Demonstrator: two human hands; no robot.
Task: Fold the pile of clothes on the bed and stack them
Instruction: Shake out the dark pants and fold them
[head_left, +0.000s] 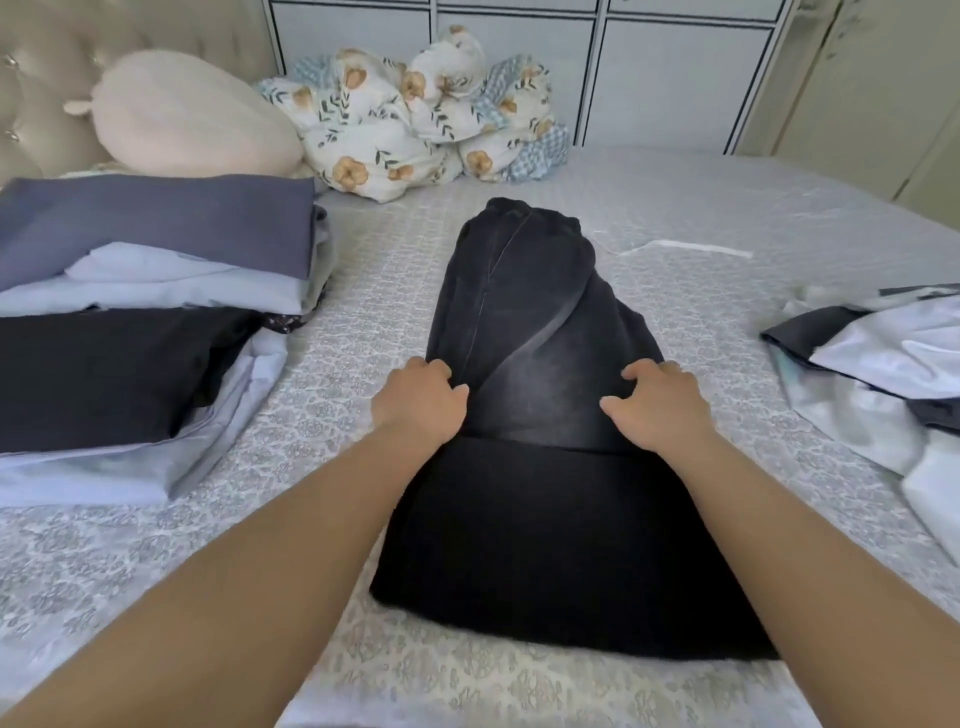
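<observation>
A pair of black jeans (524, 332) lies lengthwise in the middle of the bed (701, 208), its near part folded over. The left hand (423, 400) curls its fingers around the jeans' left edge; the right hand (660, 402) grips the right edge the same way. Folded clothes (130, 312) are stacked near the bed's left edge, unfolded ones (883, 374) near the right edge. Bare bedspread lies between each and the jeans.
</observation>
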